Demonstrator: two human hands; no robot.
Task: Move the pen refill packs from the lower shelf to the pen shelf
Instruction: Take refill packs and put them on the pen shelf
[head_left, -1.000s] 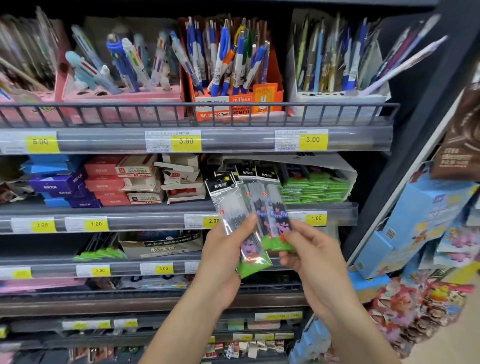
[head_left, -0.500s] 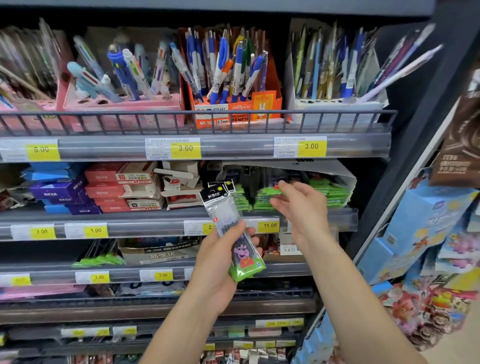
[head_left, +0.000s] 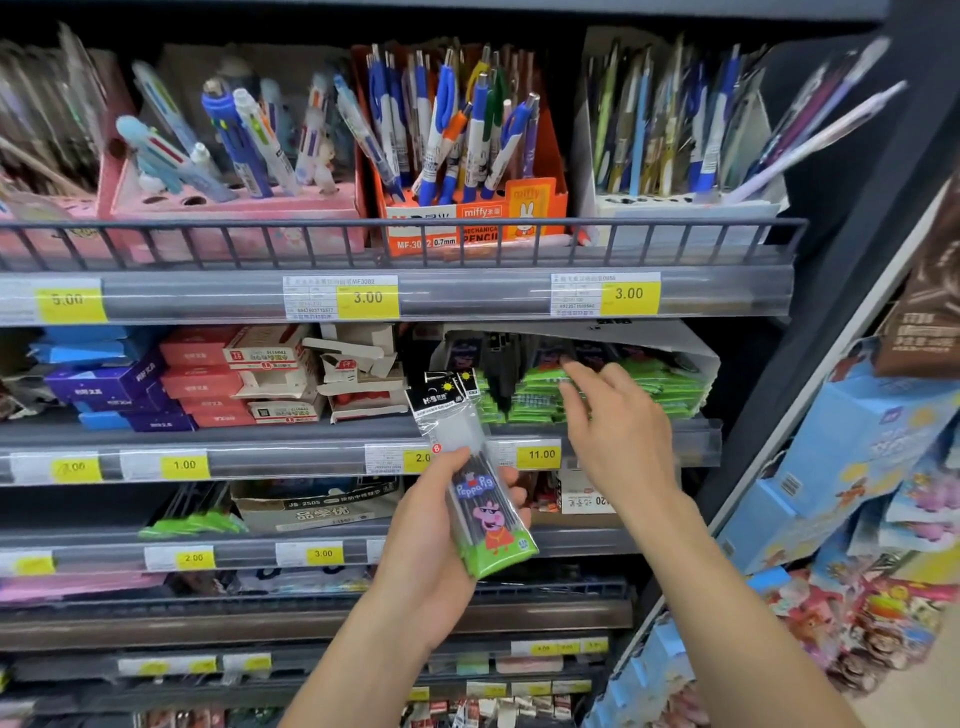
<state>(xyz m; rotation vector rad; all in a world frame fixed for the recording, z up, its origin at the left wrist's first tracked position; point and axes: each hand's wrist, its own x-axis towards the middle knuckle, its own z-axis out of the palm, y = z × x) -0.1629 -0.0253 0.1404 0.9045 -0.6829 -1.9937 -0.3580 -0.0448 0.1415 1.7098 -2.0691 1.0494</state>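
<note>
The left hand (head_left: 436, 551) is gripping upright pen refill packs (head_left: 475, 483) in front of the shelves, while the right hand (head_left: 618, 431), fingers loosely spread, is hovering near the green-edged packs (head_left: 540, 389) in the white box (head_left: 706, 364).

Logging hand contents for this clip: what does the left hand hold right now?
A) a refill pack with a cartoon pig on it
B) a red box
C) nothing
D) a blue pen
A: the left hand grips the refill pack, clear with a pig print and green bottom edge.
</note>
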